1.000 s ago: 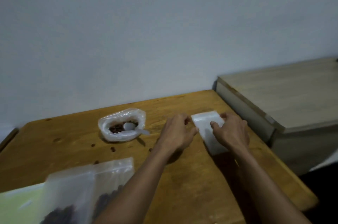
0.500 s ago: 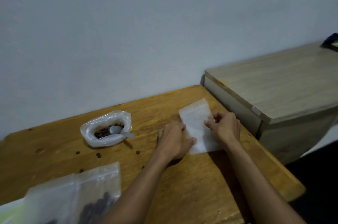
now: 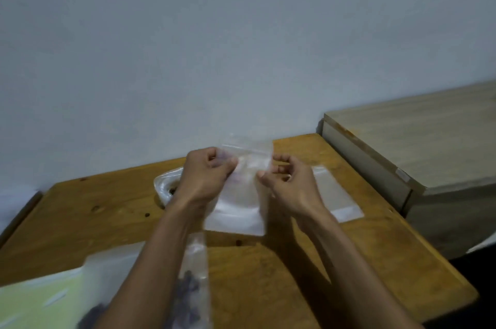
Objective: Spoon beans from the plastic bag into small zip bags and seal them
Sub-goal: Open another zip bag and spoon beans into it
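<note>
Left hand [image 3: 206, 173] and right hand [image 3: 288, 185] each pinch a top corner of the small clear plastic zip bag [image 3: 241, 194], held upright above the brown wooden worktop [image 3: 295, 275], probably to open it. Crumpled translucent bean bag [image 3: 164, 187] sits behind the left hand.

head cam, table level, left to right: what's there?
Filled zip bags at near left → plastic bag of beans → left hand → empty zip bag pinched in both hands → right hand → stack of flat zip bags → pale wooden cabinet.
</note>
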Tool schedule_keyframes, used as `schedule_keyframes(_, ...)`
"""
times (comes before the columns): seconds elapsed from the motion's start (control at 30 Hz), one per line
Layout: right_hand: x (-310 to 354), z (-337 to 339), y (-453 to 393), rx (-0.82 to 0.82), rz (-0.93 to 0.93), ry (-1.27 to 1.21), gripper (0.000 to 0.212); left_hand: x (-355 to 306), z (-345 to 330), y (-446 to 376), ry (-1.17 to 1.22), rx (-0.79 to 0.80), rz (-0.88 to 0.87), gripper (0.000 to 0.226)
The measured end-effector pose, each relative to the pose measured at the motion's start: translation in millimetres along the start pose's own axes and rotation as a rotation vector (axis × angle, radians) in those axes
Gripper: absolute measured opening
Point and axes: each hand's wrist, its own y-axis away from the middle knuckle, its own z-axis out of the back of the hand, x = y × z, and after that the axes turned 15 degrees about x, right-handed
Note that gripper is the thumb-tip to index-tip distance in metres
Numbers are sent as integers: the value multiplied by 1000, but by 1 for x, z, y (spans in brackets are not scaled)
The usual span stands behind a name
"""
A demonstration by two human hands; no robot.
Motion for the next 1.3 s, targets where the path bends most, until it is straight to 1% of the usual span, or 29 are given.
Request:
schedule_keyframes(0.03, -2, -12, -2, 4, 46, 91, 51, 2, 17, 7, -102, 33, 4, 11)
schedule_keyframes(0.07, -3, -24, -4, 22, 92, 164, 58, 3, 33, 14, -174, 85, 28, 11)
schedule_keyframes(0.1, -2, -36, -5, 57, 128, 208, 56, 3, 47, 21, -212, 145, 62, 8)
schedule_keyframes(0.17, -1, -54, -12, 155, 154, 214, 36, 4, 70, 32, -250, 249, 129, 3)
schedule_keyframes(0.23, 2, -72, -17, 230, 152, 208, 15, 7, 87, 40, -317, 266, 163, 6)
schedule_keyframes(0.27, 4, -80, -18, 251, 150, 189, 10, 10, 92, 42, -379, 214, 150, 11)
schedule_keyframes(0.3, 4, -86, -18, 264, 141, 152, 8, 12, 95, 44, -475, 114, 109, 19)
schedule_keyframes(0.37, 8, -99, -16, 294, 137, 45, 7, 13, 98, 53, -636, -172, -7, 29)
schedule_keyframes(0.4, 10, -105, -15, 315, 148, -3, 9, 11, 98, 58, -643, -268, -52, 29)
schedule_keyframes(0.43, 12, -111, -14, 343, 163, -39, 11, 10, 98, 61, -617, -302, -54, 32)
schedule_keyframes(0.53, 13, -124, -12, 475, 148, -122, 12, 14, 99, 65, -427, -246, 64, 47)
schedule_keyframes(0.63, 15, -128, -9, 605, 82, -262, 19, 18, 106, 67, -226, -218, 111, 51)
schedule_keyframes(0.7, 15, -129, -10, 632, 40, -313, 25, 18, 111, 70, -80, -160, 102, 49)
schedule_keyframes(0.8, 12, -128, -13, 610, -2, -342, 30, 18, 115, 73, -22, -91, 89, 38)
schedule_keyframes(0.9, 7, -128, -17, 608, -9, -354, 24, 20, 114, 75, -33, -92, 91, 26)
schedule_keyframes(0.97, 6, -130, -17, 577, 20, -281, 18, 23, 112, 75, -71, -106, 87, 18)
schedule_keyframes(1.03, 6, -133, -17, 498, 144, -62, 18, 26, 108, 73, -174, -126, 73, 20)
schedule_keyframes(1.1, 5, -136, -16, 445, 274, 136, 19, 26, 104, 73, -351, -150, 90, 35)
schedule_keyframes(1.13, 5, -138, -16, 430, 305, 183, 19, 26, 102, 73, -446, -154, 101, 42)
schedule_keyframes(1.17, 5, -140, -16, 411, 312, 201, 17, 24, 100, 73, -522, -152, 104, 44)
schedule_keyframes(1.23, 5, -141, -16, 351, 292, 200, 13, 21, 98, 74, -626, -139, 88, 40)
schedule_keyframes(1.3, 4, -140, -17, 254, 286, 263, 10, 20, 97, 74, -693, -165, 75, 38)
